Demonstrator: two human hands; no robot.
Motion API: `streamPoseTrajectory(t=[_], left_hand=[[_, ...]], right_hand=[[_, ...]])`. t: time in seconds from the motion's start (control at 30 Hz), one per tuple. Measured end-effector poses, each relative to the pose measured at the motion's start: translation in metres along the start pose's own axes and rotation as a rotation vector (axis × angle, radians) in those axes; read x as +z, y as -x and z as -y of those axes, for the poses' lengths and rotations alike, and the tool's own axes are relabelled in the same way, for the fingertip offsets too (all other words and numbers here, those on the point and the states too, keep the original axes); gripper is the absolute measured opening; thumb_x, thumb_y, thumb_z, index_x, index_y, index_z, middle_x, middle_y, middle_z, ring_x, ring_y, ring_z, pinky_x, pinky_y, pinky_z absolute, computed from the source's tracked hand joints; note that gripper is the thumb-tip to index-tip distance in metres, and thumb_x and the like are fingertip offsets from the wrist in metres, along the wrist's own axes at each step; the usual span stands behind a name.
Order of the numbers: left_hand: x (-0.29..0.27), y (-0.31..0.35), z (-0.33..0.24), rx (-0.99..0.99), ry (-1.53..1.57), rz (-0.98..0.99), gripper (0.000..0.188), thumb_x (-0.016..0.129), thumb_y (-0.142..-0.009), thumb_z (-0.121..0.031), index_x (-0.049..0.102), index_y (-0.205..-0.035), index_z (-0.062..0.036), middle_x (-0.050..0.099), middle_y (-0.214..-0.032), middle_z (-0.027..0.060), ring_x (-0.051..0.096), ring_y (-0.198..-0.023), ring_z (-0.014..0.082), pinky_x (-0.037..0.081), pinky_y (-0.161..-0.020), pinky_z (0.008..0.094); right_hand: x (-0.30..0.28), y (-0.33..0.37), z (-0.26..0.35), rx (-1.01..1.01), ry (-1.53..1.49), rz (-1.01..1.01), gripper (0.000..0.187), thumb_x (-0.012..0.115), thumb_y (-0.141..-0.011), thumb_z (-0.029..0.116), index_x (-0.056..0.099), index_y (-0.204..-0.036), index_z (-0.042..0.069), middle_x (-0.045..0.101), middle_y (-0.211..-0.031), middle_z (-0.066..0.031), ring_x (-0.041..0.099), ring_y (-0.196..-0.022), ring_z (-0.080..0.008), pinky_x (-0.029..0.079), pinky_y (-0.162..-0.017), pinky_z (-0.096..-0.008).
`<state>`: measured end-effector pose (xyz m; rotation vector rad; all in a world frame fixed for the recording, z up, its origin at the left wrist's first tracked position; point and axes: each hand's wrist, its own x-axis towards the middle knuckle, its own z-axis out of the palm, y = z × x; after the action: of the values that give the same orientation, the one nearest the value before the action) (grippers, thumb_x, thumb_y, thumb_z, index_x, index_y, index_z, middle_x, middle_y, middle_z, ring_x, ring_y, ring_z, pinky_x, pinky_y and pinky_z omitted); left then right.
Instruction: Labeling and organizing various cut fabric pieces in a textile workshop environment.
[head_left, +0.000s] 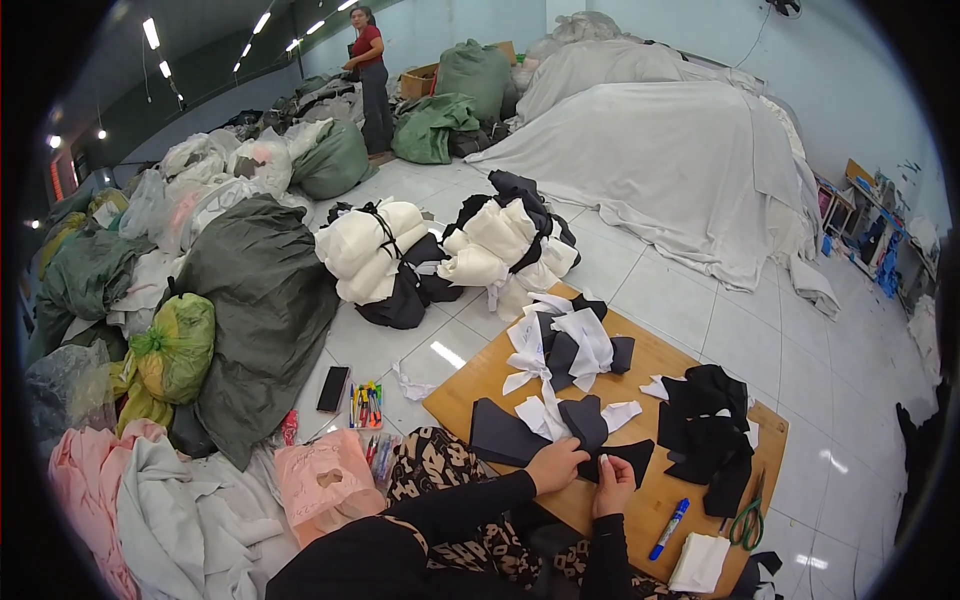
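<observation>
Close together over the near edge of a wooden board, both my hands work at dark cloth. My left hand is closed, its fingertips pinching dark cloth beside a folded dark grey piece. My right hand pinches the edge of a black cut fabric piece; a tiny white spot shows at its fingertips, too small to name. Left of them lies a flat dark grey piece. White fabric strips stick out from between the grey pieces.
Black cut pieces lie on the board's right side, near green-handled scissors, a blue marker and a white cloth stack. A phone and pens sit left. Tied fabric bundles stand beyond; a person stands far back.
</observation>
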<state>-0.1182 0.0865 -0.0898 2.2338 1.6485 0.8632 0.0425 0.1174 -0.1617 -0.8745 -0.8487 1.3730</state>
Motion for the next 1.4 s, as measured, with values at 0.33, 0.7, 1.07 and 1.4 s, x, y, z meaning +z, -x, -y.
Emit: streamPoseTrajectory(t=[0.33, 0.7, 1.07, 1.4], left_hand=[[0.013, 0.019, 0.004, -0.012, 0.052, -0.181, 0.02, 0.062, -0.076, -0.008, 0.067, -0.096, -0.0078, 0.053, -0.089, 0.0098, 0.057, -0.091, 0.0284, 0.05, -0.075, 0.0372], [0.015, 0.02, 0.003, 0.022, 0.048, -0.245, 0.023, 0.062, -0.078, -0.007, 0.065, -0.1, -0.0075, 0.053, -0.09, 0.0112, 0.058, -0.088, 0.0298, 0.05, -0.074, 0.0377], [0.016, 0.02, 0.006, 0.007, 0.067, -0.275, 0.021, 0.062, -0.078, -0.008, 0.067, -0.098, -0.0075, 0.054, -0.088, 0.0113, 0.059, -0.084, 0.0302, 0.05, -0.071, 0.0382], [0.015, 0.02, 0.005, 0.015, 0.087, -0.278, 0.02, 0.064, -0.078, -0.009, 0.068, -0.097, -0.007, 0.054, -0.085, 0.0113, 0.058, -0.082, 0.0301, 0.049, -0.069, 0.0381]], right_hand=[[0.001, 0.003, 0.0, -0.003, 0.05, 0.005, 0.011, 0.064, -0.089, 0.0, 0.06, -0.099, 0.001, 0.066, -0.095, -0.007, 0.063, -0.087, -0.0126, 0.051, -0.082, -0.0234], [0.001, 0.002, -0.001, 0.0, 0.038, 0.014, 0.012, 0.065, -0.088, -0.001, 0.06, -0.099, 0.001, 0.065, -0.094, -0.0051, 0.062, -0.085, -0.0111, 0.05, -0.081, -0.0225], [0.001, 0.002, -0.001, -0.004, 0.066, 0.01, 0.011, 0.065, -0.088, -0.001, 0.061, -0.098, 0.001, 0.065, -0.092, -0.0047, 0.062, -0.084, -0.0105, 0.05, -0.08, -0.0218], [-0.001, 0.001, -0.003, -0.005, 0.095, 0.007, 0.011, 0.065, -0.088, -0.001, 0.061, -0.098, 0.001, 0.065, -0.091, -0.0039, 0.061, -0.083, -0.0094, 0.05, -0.078, -0.0207]])
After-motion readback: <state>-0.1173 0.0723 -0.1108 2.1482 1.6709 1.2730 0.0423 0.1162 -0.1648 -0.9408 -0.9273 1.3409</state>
